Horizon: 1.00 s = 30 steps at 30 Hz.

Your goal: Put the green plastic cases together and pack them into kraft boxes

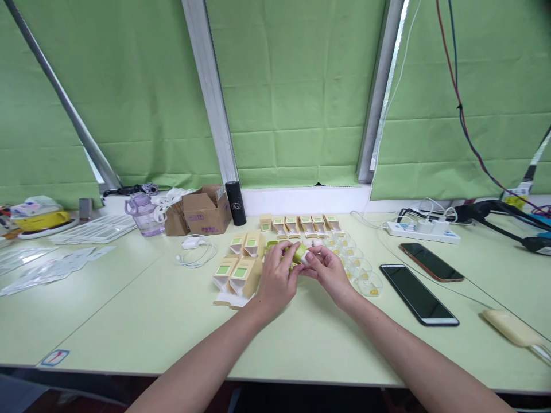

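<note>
Both my hands meet over the middle of the pale green table [129,321]. My left hand [278,278] and my right hand [329,272] are closed together on a small green and white bottle [300,254], held just above the tabletop. Left of my hands lie several small tan cartons with green labels [236,272], open at one end. A row of the same cartons [301,225] stands behind my hands. Several clear plastic lids or cups [361,269] lie in a line to the right of my right hand.
Two dark phones [418,293] [430,261] lie at the right, behind them a white power strip [422,229] with cables. A brown cardboard box [206,212], a black cylinder [235,202], a purple cup [144,214] and a white cable [196,249] stand at the back left.
</note>
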{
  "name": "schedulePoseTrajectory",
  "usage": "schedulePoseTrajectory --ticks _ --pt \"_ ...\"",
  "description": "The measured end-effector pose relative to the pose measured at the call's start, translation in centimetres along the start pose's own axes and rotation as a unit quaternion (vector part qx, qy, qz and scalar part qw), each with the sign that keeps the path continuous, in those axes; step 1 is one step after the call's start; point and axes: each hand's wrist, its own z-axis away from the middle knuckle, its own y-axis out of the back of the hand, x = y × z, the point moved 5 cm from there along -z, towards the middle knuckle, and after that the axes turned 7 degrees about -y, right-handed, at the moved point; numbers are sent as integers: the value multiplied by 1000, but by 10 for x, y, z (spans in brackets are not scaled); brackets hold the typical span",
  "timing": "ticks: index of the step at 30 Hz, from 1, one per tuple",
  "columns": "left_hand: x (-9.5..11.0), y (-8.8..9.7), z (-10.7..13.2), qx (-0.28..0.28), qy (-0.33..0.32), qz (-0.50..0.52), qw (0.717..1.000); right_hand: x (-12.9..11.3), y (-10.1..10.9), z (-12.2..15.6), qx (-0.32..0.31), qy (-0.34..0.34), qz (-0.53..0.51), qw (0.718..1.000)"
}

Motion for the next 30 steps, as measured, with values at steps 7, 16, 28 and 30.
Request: schedulePoseTrajectory --ticks 7,16,28,30 --pt "-17 -4 0 0 129 177 976 -2 -1 3 -21 73 91 993" --pt "-29 -17 -1 16 236 407 882 -15 0 16 39 279 354 892" --pt "-27 -28 1 -42 248 434 865 -13 -4 20 32 388 475 789" --pt "-27 -27 1 -42 255 439 861 -13 -5 21 31 402 480 779"
